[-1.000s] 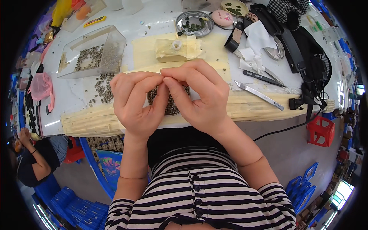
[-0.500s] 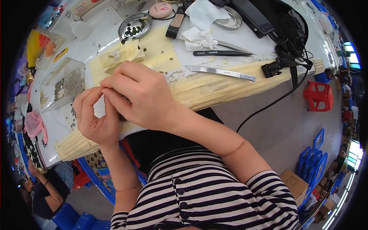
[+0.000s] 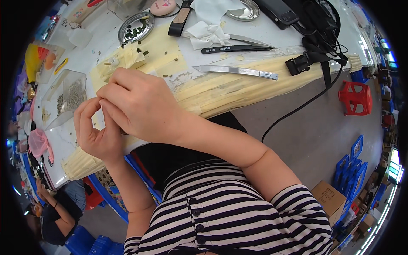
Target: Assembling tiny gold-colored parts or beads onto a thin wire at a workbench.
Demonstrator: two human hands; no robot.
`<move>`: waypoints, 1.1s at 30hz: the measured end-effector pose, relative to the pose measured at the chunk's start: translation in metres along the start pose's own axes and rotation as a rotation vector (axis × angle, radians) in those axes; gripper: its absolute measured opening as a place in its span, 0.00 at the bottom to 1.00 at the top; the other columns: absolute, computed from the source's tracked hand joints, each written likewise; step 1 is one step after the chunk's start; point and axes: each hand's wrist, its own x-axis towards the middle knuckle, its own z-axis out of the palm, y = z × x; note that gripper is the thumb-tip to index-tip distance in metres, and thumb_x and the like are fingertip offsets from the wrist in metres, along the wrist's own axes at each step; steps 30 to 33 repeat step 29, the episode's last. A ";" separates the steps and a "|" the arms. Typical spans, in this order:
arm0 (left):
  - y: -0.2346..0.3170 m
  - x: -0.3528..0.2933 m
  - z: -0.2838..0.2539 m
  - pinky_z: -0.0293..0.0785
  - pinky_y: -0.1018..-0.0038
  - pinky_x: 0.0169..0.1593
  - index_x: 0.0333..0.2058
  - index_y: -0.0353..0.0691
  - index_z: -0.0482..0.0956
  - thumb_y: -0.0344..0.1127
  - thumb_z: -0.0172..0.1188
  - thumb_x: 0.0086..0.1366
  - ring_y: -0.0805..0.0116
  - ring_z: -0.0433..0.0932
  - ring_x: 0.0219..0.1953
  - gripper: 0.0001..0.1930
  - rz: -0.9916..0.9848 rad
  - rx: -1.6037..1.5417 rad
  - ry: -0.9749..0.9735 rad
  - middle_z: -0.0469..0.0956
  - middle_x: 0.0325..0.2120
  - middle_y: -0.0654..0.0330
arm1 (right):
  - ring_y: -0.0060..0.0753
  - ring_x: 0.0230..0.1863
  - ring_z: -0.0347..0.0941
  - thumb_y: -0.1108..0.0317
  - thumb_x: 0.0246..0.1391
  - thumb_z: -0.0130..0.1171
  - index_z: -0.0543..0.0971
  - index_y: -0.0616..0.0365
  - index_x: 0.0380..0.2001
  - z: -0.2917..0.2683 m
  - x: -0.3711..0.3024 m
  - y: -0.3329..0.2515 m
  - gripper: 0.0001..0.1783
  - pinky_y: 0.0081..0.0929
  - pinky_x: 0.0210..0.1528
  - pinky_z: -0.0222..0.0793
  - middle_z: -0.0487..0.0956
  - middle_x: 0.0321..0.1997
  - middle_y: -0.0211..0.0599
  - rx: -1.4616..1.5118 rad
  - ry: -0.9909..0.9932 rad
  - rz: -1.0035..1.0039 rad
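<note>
My left hand (image 3: 100, 137) and my right hand (image 3: 144, 106) meet above the near left part of the table, fingertips pinched together. Whatever lies between the fingertips is too small or hidden to make out. Just beyond them stands a block wrapped in yellow tape (image 3: 132, 59), with a small white knob (image 3: 111, 62) beside it. A round metal dish (image 3: 135, 18) farther back holds several dark green pieces. To the left of my hands is a clear plastic box (image 3: 52, 112) with grey bits inside.
Black tweezers (image 3: 233, 49), silver tweezers (image 3: 250, 41) and a slim silver tool (image 3: 238, 70) lie right of my hands, near a crumpled white cloth (image 3: 206, 35). Yellow tape (image 3: 238, 93) covers the table's front edge. A black cable (image 3: 293, 111) hangs off it. Another person (image 3: 59, 212) sits at lower left.
The view has shifted a little, so the table's things and my hands appear farther left. My fingertips stay pinched together; a dark thing glimpsed beneath my hands is now mostly covered.
</note>
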 end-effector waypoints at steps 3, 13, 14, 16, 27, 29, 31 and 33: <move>0.001 0.004 0.000 0.73 0.73 0.43 0.33 0.32 0.82 0.20 0.67 0.55 0.65 0.79 0.36 0.06 0.048 0.030 -0.003 0.81 0.32 0.56 | 0.37 0.28 0.76 0.72 0.51 0.62 0.81 0.59 0.33 -0.002 0.001 0.002 0.05 0.29 0.29 0.72 0.76 0.29 0.36 0.002 -0.006 -0.004; -0.008 0.002 0.004 0.67 0.71 0.42 0.29 0.44 0.84 0.27 0.71 0.49 0.66 0.76 0.34 0.08 0.117 -0.006 0.101 0.81 0.28 0.64 | 0.35 0.24 0.75 0.73 0.54 0.62 0.81 0.60 0.31 -0.004 0.006 0.000 0.03 0.26 0.26 0.72 0.78 0.26 0.37 0.066 -0.073 0.085; -0.007 0.004 0.006 0.65 0.71 0.42 0.29 0.45 0.84 0.28 0.71 0.50 0.67 0.76 0.32 0.07 0.136 -0.015 0.112 0.80 0.27 0.66 | 0.33 0.22 0.75 0.74 0.54 0.62 0.81 0.61 0.31 -0.005 0.007 0.000 0.02 0.25 0.24 0.72 0.79 0.26 0.37 0.063 -0.082 0.093; -0.008 0.003 0.005 0.65 0.71 0.42 0.29 0.45 0.83 0.28 0.71 0.50 0.67 0.76 0.32 0.07 0.151 0.000 0.114 0.80 0.27 0.66 | 0.30 0.21 0.75 0.74 0.55 0.62 0.81 0.62 0.31 -0.004 0.006 -0.001 0.03 0.23 0.23 0.73 0.79 0.26 0.36 0.056 -0.080 0.072; -0.005 0.007 0.003 0.64 0.69 0.44 0.29 0.44 0.83 0.28 0.70 0.50 0.67 0.77 0.32 0.07 0.151 -0.008 0.091 0.80 0.27 0.66 | 0.28 0.21 0.74 0.73 0.56 0.62 0.81 0.62 0.31 -0.005 0.008 -0.004 0.03 0.21 0.23 0.71 0.79 0.26 0.36 0.049 -0.099 0.106; -0.004 0.007 0.003 0.64 0.69 0.44 0.29 0.45 0.83 0.28 0.70 0.50 0.67 0.77 0.33 0.07 0.147 -0.012 0.090 0.80 0.27 0.66 | 0.28 0.21 0.74 0.73 0.56 0.62 0.81 0.62 0.31 -0.006 0.009 -0.004 0.03 0.22 0.23 0.71 0.79 0.26 0.36 0.047 -0.099 0.111; -0.004 0.007 0.003 0.64 0.69 0.44 0.29 0.45 0.83 0.28 0.70 0.50 0.67 0.77 0.33 0.07 0.147 -0.012 0.090 0.80 0.27 0.66 | 0.28 0.21 0.74 0.73 0.56 0.62 0.81 0.62 0.31 -0.006 0.009 -0.004 0.03 0.22 0.23 0.71 0.79 0.26 0.36 0.047 -0.099 0.111; -0.004 0.007 0.003 0.64 0.69 0.44 0.29 0.45 0.83 0.28 0.70 0.50 0.67 0.77 0.33 0.07 0.147 -0.012 0.090 0.80 0.27 0.66 | 0.28 0.21 0.74 0.73 0.56 0.62 0.81 0.62 0.31 -0.006 0.009 -0.004 0.03 0.22 0.23 0.71 0.79 0.26 0.36 0.047 -0.099 0.111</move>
